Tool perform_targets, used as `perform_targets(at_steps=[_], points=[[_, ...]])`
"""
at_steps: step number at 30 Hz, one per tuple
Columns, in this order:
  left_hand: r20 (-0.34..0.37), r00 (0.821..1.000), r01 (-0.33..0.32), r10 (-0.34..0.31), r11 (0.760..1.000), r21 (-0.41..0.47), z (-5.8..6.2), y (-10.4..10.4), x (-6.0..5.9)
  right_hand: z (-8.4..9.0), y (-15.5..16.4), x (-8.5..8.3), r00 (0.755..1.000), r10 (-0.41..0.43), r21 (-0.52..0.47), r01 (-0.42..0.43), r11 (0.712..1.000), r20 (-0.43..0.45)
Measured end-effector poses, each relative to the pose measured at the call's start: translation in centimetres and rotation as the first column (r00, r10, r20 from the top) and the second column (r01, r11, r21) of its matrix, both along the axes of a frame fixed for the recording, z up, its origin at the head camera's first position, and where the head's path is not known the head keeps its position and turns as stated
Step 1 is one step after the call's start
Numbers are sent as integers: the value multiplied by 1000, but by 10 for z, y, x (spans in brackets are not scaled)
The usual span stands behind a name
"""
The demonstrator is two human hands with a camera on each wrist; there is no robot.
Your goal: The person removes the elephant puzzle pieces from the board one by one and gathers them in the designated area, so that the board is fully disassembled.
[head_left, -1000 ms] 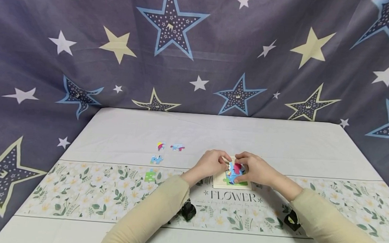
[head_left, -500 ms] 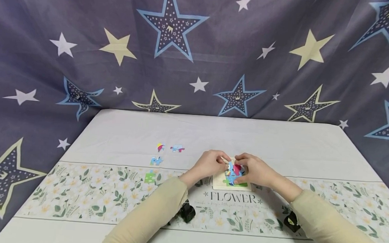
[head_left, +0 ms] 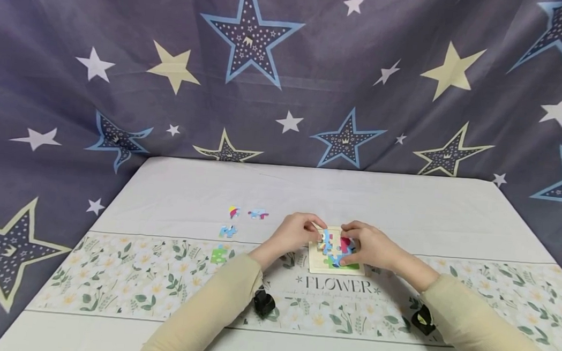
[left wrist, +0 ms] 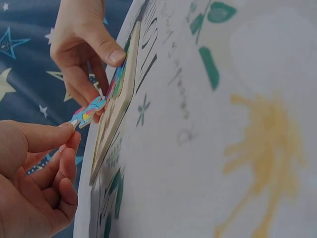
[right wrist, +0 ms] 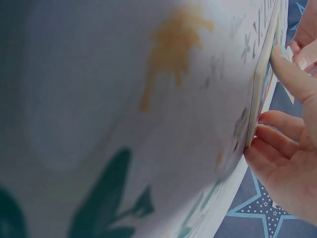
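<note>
Head view: the board (head_left: 315, 263) lies on the tabletop at 6 o'clock, with loose pieces (head_left: 227, 231) off at 9 o'clock. The left hand (head_left: 295, 234) pinches a piece (head_left: 326, 238) over the board's 10 o'clock corner.

Left wrist view: the piece (left wrist: 88, 111) sits tilted at the board (left wrist: 115, 119) edge; best to lower it flat before pressing.

Right wrist view: the right hand (right wrist: 290, 148) curls round the board (right wrist: 259, 89), steadying it.

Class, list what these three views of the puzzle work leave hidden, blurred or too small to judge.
- Puzzle board: in the head view, both hands cover much of its picture.
- Piece pinched by the left hand: in the left wrist view, its picture is too small.
- Right hand: the right wrist view's edge cuts it off.
- Loose pieces: too small.
</note>
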State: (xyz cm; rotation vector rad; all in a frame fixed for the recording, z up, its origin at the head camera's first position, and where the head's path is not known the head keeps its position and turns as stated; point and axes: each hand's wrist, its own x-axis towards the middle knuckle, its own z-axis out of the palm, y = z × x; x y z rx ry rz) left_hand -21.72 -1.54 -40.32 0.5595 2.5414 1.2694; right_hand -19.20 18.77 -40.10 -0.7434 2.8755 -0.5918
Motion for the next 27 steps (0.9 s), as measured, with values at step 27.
perform_targets(at_steps=[27], points=[[-27,998,-62,62,998,2,14,-54,-7,-2,0,2,1000,-17,-6,17,1000,-4]])
